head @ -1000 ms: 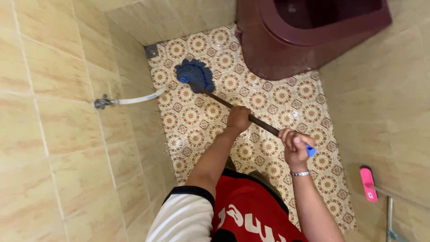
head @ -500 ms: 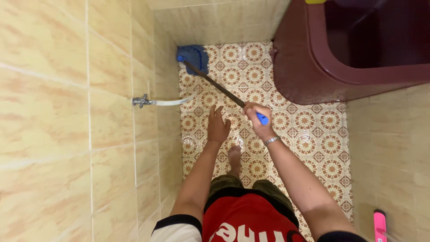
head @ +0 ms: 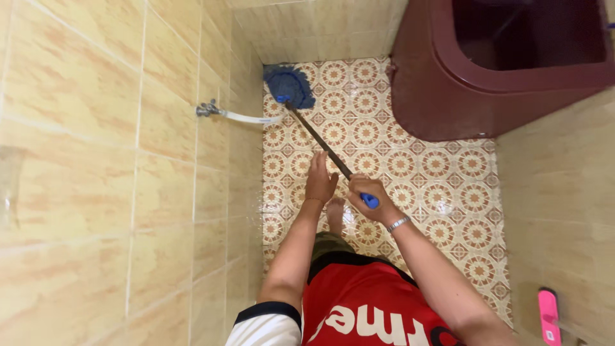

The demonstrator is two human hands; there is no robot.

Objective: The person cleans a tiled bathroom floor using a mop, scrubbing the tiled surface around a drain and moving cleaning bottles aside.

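No packages, labels, signs or screens in view.

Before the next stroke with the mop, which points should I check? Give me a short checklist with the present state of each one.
1. Right hand closed around the blue end of the mop handle: ok.
2. Left hand gripping the handle: not ok, it is open with fingers spread beside it.
3. Mop head flat on the patterned floor, near the corner: ok.
4. Mop head apart from the white hose on the wall: ok, a small gap shows.
5. Bare foot away from the mop head: ok.
6. Floor wet or slippery: cannot tell.
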